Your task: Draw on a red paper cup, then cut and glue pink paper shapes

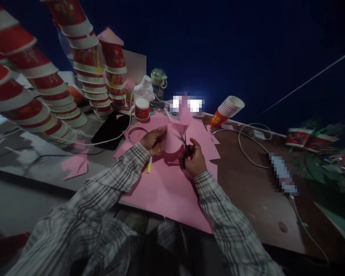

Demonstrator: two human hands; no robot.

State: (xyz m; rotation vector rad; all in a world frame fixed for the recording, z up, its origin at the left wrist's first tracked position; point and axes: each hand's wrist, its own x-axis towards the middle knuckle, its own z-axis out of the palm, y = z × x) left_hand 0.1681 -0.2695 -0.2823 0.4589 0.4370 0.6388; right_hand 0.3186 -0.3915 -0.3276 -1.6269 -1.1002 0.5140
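Curved pink paper (172, 141) is pinched by the left hand (154, 142), fingers nearly closed; at the paper's edge, black scissors (186, 147) are held by the curled right hand (196, 158).

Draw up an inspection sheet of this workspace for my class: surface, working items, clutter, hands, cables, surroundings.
Surface: table, pink sheets spread across the middle.
Working items: scissors, blades apart, beside a curled pink piece; contact unclear.
Clutter: tilted cup stack, single cup, yellow-capped marker, dark flat device.
Hands: left hand holds the curled pink piece; right hand holds the scissors.
Cables: left white cable crosses the dark flat device; right white cable loops on the table.
Surroundings: red-and-white cup towers at left; dark blue wall behind.
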